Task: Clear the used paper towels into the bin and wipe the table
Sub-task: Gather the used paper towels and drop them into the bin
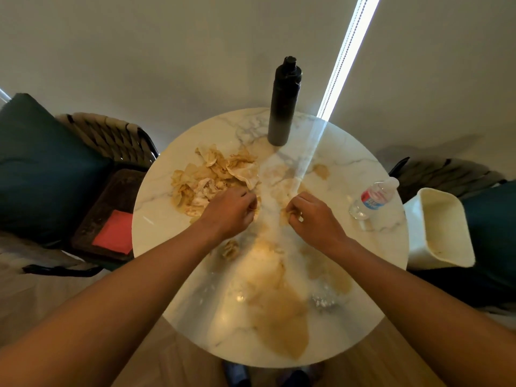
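White marble, veined grey, forms the round surface, which is smeared with tan liquid from its centre to its near edge. A heap of crumpled, brown-stained paper towels lies on the left half of the surface, with one smaller wad lying apart, nearer the person. The left hand sits at the near right edge of the heap, its fingers curled so that the grip closes on a scrap of stained towel. The right hand, near the centre of the surface, likewise has its fingers curled, its grip pinching a small stained scrap. The two hands are near each other but apart. A tall black bottle stands upright at the far edge. A clear plastic water bottle with a red and blue label stands to the right of the right hand. The white bin stands beside the right rim of the surface, its mouth open. At left, a dark chair seat carries a red cloth.
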The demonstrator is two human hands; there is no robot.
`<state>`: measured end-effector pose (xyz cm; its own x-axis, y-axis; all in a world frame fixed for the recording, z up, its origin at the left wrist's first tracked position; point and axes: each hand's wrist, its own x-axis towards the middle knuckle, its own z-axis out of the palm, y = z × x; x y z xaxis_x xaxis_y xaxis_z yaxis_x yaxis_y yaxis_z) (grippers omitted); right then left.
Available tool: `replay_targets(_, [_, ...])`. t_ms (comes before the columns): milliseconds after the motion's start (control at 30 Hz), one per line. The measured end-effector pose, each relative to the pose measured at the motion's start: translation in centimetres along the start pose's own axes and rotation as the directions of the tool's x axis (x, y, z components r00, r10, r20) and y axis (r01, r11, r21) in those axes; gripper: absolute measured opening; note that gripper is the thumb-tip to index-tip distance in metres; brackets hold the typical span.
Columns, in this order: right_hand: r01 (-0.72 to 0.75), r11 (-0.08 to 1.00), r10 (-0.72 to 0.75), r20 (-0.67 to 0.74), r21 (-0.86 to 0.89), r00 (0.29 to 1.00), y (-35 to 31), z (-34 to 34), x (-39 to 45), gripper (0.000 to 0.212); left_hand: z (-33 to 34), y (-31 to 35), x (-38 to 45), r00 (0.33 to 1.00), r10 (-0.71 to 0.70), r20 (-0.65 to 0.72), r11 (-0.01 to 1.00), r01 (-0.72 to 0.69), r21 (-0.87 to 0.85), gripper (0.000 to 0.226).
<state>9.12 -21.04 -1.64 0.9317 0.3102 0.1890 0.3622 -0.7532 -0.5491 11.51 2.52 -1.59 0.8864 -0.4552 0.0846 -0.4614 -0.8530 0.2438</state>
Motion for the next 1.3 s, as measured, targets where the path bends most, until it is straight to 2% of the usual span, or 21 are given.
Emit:
replay_targets(367, [-0.069,0.997,0.065,-0.105,-0.035,0.992,1.7,-5.9,-6.8,0.009,-1.8,7.9,2.4,0.988,0.155,0.003,0.987,-0.155,0.040,0.018])
replay_targets(533, [-0.150,0.988,0.142,-0.152,-0.044,0.978,3.4,-8.3,-10.5,0.004,-1.6,12.7,3.9,0.971,0.238,0.033,0.971,-0.239,0.020,0.018])
replay_targets(933, [-0.377,0.924,0.352,-0.241,-0.066,0.904,9.1,-14.6,-19.9,0.004,1.8,24.8,7.9,0.899,0.388,0.202,0.922,-0.375,-0.099,0.020])
replay_targets(1300, [-0.539,0.838,0.501,-0.275,-0.081,0.820,16.6,-19.4,-24.2,0.008,6.0,33.6,13.7,0.858,0.414,0.304,0.907,-0.362,-0.213,0.021])
